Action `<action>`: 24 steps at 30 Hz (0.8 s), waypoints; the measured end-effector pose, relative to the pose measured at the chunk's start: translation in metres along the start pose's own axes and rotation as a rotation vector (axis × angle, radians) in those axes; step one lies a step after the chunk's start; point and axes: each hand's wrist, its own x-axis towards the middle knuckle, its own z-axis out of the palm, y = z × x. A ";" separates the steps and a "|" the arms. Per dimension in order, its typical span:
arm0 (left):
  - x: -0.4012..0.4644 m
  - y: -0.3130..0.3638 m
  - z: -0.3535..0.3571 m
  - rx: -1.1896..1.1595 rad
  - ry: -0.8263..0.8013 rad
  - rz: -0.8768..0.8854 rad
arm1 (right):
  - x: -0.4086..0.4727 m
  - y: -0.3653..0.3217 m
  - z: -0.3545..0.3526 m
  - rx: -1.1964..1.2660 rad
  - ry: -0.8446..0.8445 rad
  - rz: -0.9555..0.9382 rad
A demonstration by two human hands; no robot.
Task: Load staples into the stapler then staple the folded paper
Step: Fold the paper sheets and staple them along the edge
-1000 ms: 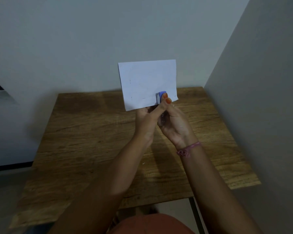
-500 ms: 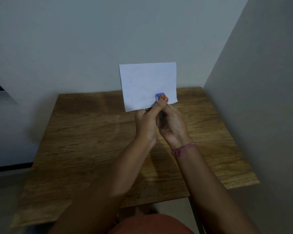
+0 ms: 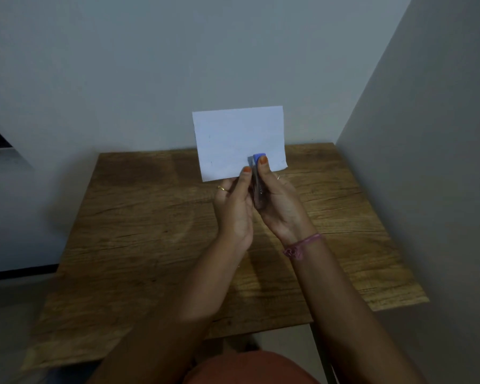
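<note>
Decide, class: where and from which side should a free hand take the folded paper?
Pinch the folded paper at its bare left edge, coming from the left. It stands upright above the table, and the stapler, left hand and right hand crowd its lower edge.

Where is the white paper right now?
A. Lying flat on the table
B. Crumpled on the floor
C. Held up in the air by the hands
C: the paper stands upright above the wooden table, with the left hand and right hand at its bottom edge, the stapler clamped there.
</note>
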 end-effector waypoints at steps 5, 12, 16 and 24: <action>0.006 0.007 -0.007 0.000 0.082 -0.005 | 0.003 0.004 -0.017 -0.249 -0.030 0.090; 0.025 0.020 -0.028 0.074 0.173 0.018 | 0.021 0.024 -0.060 -0.458 0.185 0.155; 0.037 0.029 -0.047 0.151 0.213 0.014 | 0.042 0.037 -0.086 -0.570 0.301 0.134; 0.061 0.048 -0.108 0.645 0.355 0.009 | 0.057 0.070 -0.107 -1.201 0.522 -0.110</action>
